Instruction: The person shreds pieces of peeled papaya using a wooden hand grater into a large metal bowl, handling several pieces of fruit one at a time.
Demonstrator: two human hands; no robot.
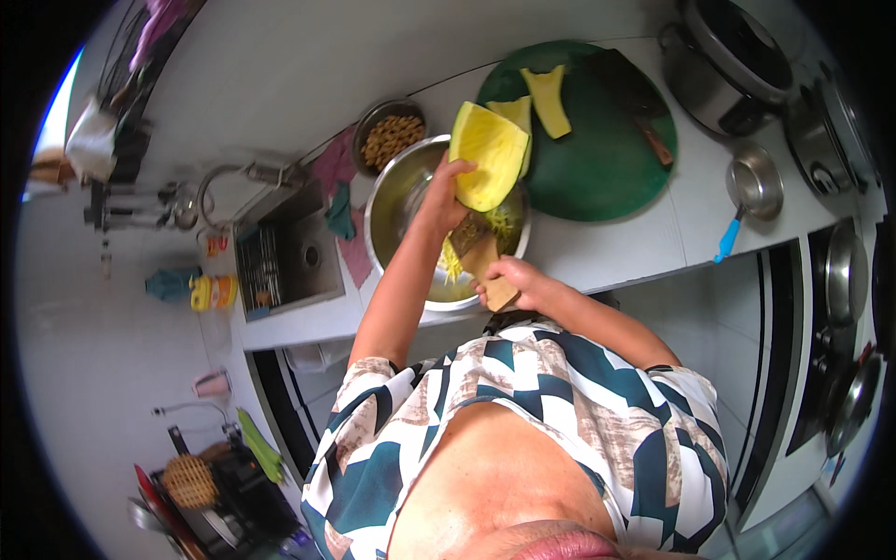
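My left hand (pixel 445 192) grips a large hollowed piece of yellow-fleshed gourd or melon (pixel 490 157), its inner side facing up. In my right hand (pixel 514 276) is the wooden handle of a grater (pixel 481 253). The grater's dark upper part lies just below the piece, over a wide stainless steel bowl (pixel 392 203). Yellow-green shreds (pixel 451 260) lie in the bowl, and some are by the grater. A second cut piece (pixel 516 112) is partly hidden behind the held one. On the round green cutting board (pixel 595 168) rests a narrower yellow piece (pixel 551 103).
A dark-bladed cleaver (pixel 652 136) lies on the board's right. Peanuts fill a metal bowl (pixel 392 140) by the wall. A sink (pixel 308 255) is at left, with cloths (pixel 341 210) beside it. At right are a blue-handled pan (pixel 754 183) and a lidded cooker (pixel 721 77).
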